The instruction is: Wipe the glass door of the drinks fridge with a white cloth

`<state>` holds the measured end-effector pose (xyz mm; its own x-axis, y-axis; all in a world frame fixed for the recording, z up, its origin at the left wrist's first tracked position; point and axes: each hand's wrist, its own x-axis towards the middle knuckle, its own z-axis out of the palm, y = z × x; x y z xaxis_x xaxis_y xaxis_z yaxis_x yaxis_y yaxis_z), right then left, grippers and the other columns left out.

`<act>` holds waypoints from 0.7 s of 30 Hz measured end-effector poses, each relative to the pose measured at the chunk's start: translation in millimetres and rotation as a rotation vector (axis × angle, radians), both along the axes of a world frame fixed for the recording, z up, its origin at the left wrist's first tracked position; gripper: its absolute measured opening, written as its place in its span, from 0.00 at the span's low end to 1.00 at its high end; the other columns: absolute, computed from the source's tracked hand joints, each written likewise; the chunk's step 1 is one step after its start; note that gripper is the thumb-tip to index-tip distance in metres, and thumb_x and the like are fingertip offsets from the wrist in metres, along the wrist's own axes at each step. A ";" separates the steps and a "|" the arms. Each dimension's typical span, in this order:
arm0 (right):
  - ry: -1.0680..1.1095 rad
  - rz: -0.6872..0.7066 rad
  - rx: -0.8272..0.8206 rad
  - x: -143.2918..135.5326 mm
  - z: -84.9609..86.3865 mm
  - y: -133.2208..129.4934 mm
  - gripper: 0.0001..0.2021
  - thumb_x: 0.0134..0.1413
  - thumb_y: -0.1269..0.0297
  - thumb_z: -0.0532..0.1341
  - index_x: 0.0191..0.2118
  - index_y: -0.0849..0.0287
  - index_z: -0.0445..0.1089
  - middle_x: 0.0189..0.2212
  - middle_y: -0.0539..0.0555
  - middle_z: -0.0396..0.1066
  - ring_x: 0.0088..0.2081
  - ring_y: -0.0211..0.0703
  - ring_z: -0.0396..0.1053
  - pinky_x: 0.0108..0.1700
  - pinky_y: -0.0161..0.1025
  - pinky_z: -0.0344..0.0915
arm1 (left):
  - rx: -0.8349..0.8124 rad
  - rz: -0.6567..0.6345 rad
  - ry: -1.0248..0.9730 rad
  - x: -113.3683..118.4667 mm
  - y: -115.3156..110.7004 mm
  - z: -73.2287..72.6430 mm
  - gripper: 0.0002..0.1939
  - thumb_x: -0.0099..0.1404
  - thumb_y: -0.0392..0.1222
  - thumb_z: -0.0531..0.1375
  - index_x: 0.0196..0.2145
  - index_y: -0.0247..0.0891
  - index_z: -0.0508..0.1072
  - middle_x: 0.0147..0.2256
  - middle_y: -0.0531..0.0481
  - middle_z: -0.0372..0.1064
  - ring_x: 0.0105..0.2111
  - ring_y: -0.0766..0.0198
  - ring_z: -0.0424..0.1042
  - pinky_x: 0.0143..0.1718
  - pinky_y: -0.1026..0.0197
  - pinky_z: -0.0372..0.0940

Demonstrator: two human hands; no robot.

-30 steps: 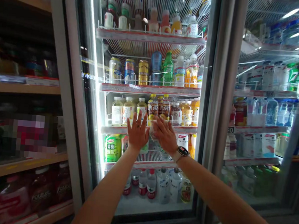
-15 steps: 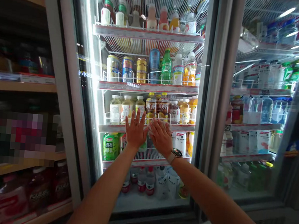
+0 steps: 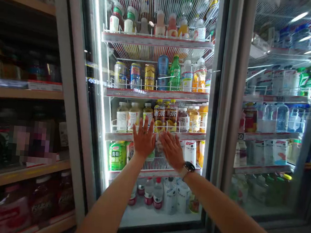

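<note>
My left hand [image 3: 144, 139] is raised with its palm forward and its fingers spread, in front of the glass fridge door [image 3: 93, 107]. Close to its right, my right hand [image 3: 171, 148] lies flat and slanted, fingers stretched out, a watch [image 3: 189, 166] on its wrist. By the right fingertips shows a pale patch; I cannot tell if it is a reflection or a thin wipe. Behind the hands stand bottles of tea [image 3: 159, 116] on a wire shelf. A green drink pack [image 3: 117, 156] is on the shelf below.
Above are shelves with cans [image 3: 149, 77] and juice bottles [image 3: 160, 24]. Small bottles [image 3: 158, 193] stand at the fridge bottom. A metal frame [image 3: 229, 101] parts this door from another fridge on the right. Wooden shelves [image 3: 24, 94] with bottles line the left.
The view has shifted slightly, so the shelves sit a little lower and further right. Both hands keep nearly the same pose; the right hand has moved slightly down and right in the picture.
</note>
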<state>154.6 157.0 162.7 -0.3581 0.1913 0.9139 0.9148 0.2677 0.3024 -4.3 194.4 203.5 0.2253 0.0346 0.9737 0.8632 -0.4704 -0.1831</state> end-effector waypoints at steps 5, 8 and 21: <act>0.121 -0.015 0.021 -7.0 77.1 11.2 0.24 0.67 0.68 0.49 0.67 0.60 0.54 0.68 0.59 0.52 0.70 0.46 0.45 0.70 0.52 0.43 | -0.021 -0.008 0.004 1.4 -3.5 1.0 0.31 0.71 0.45 0.49 0.69 0.39 0.48 0.69 0.42 0.41 0.70 0.52 0.35 0.68 0.38 0.32; 0.161 0.005 0.053 -12.3 84.2 15.2 0.24 0.67 0.69 0.48 0.67 0.61 0.55 0.66 0.59 0.57 0.69 0.46 0.47 0.70 0.53 0.43 | -0.016 -0.002 0.014 1.0 -6.8 2.3 0.31 0.71 0.45 0.49 0.69 0.37 0.48 0.69 0.41 0.41 0.70 0.51 0.35 0.68 0.38 0.32; -0.054 0.126 0.010 -20.5 -31.3 9.3 0.23 0.66 0.69 0.52 0.65 0.57 0.58 0.64 0.55 0.60 0.68 0.43 0.50 0.69 0.49 0.44 | -0.015 0.014 -0.041 -57.0 0.8 14.1 0.32 0.72 0.47 0.47 0.70 0.40 0.44 0.70 0.43 0.36 0.70 0.52 0.36 0.68 0.40 0.34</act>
